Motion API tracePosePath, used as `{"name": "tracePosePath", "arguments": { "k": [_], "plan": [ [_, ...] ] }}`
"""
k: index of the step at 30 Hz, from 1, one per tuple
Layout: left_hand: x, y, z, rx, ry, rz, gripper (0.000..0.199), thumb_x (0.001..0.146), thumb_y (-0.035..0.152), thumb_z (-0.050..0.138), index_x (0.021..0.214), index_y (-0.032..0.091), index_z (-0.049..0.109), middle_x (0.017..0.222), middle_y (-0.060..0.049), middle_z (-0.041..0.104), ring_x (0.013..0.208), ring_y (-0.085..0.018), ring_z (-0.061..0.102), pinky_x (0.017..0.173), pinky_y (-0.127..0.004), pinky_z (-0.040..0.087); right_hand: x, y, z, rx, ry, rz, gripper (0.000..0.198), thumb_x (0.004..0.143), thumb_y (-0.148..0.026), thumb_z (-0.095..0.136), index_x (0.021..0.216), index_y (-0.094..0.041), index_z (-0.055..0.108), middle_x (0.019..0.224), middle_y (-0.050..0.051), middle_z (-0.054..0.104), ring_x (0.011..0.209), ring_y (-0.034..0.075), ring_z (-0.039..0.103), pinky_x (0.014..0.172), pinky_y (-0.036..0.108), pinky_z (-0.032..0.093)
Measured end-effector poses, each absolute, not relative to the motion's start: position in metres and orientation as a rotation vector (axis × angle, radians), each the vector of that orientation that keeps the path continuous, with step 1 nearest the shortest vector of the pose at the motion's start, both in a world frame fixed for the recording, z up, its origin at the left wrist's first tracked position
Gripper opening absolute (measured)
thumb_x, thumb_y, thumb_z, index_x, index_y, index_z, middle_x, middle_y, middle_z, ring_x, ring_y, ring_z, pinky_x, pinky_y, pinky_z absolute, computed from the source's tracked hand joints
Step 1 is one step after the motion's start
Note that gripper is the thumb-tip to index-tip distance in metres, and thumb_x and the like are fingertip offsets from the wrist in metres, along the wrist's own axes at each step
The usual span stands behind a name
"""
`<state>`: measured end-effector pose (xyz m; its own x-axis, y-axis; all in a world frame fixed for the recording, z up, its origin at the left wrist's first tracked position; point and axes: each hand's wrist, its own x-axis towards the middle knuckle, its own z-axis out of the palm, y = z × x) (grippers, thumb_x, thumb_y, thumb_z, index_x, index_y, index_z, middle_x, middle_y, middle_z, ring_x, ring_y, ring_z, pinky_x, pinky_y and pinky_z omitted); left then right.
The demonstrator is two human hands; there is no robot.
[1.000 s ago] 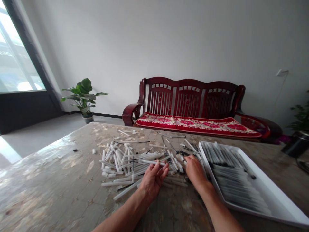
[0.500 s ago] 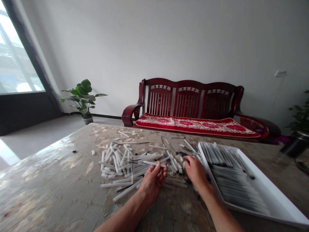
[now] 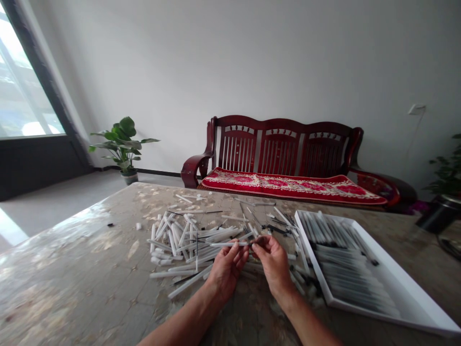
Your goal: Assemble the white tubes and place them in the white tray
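A slim white tube (image 3: 227,244), like a pen barrel, lies level in my left hand (image 3: 229,269), pinched between thumb and fingers. My right hand (image 3: 272,259) meets its right end, thumb and fingertips closed on a small dark piece (image 3: 254,242) whose exact shape is mostly hidden. Both hands are above a loose pile of white tubes (image 3: 176,235) with thin dark rods among them. Small black and clear parts (image 3: 275,229) are scattered behind and beside my right hand.
A shallow white box (image 3: 403,288) with rows of clear, dark-tipped tubes stands to the right on the patterned table (image 3: 90,278). A black cylinder (image 3: 437,214) is at the far right. Behind the table stands a red wooden bench (image 3: 284,149); a potted plant (image 3: 124,144) is at left.
My right hand has moved left from the small parts beside the box to the tube's right end, with a dark piece in its fingertips. My left hand stays in place with the tube.
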<state>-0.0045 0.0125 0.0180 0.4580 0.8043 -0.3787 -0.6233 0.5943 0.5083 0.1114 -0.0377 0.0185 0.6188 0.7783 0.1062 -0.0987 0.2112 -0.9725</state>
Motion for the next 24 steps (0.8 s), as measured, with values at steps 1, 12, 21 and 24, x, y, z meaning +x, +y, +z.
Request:
{"name": "tracePosePath", "arguments": {
  "k": [1,12,21,24],
  "plan": [
    [-0.004,0.012,0.018,0.318,0.637,0.897,0.011,0.088,0.002,0.062,0.085,0.012,0.063,0.077,-0.008,0.076,0.066,-0.015,0.074,0.063,-0.022,0.062,0.111,-0.037,0.017,-1.216,-0.686,0.662,0.029,0.062,-0.037,0.080,0.075,-0.020,0.061,0.070,0.001,0.069,0.066,0.018,0.065,0.060,0.029,0.055],
    [-0.003,0.009,0.019,0.354,0.652,0.902,0.012,0.081,0.003,0.071,0.083,0.012,0.064,0.075,-0.007,0.075,0.066,-0.015,0.074,0.064,-0.021,0.062,0.109,-0.035,0.012,-1.271,-0.777,0.461,0.021,0.069,-0.036,0.073,0.074,-0.021,0.059,0.066,-0.001,0.065,0.064,0.017,0.063,0.062,0.028,0.053],
    [-0.005,0.009,0.013,0.557,0.653,0.998,0.032,0.061,0.022,0.090,0.082,0.013,0.067,0.075,-0.004,0.074,0.067,-0.016,0.072,0.057,-0.021,0.057,0.104,-0.044,0.013,-1.470,-1.146,0.203,0.003,0.087,-0.024,0.054,0.087,-0.023,0.057,0.081,0.003,0.067,0.075,0.019,0.064,0.070,0.029,0.052],
    [-0.005,0.007,0.015,0.645,0.674,1.028,0.041,0.054,0.031,0.093,0.081,0.014,0.068,0.071,-0.002,0.072,0.064,-0.015,0.070,0.053,-0.019,0.051,0.104,-0.047,0.015,-1.531,-1.267,0.049,0.011,0.089,-0.018,0.047,0.092,-0.023,0.056,0.087,0.005,0.065,0.081,0.020,0.062,0.074,0.031,0.050]
  ]
}}
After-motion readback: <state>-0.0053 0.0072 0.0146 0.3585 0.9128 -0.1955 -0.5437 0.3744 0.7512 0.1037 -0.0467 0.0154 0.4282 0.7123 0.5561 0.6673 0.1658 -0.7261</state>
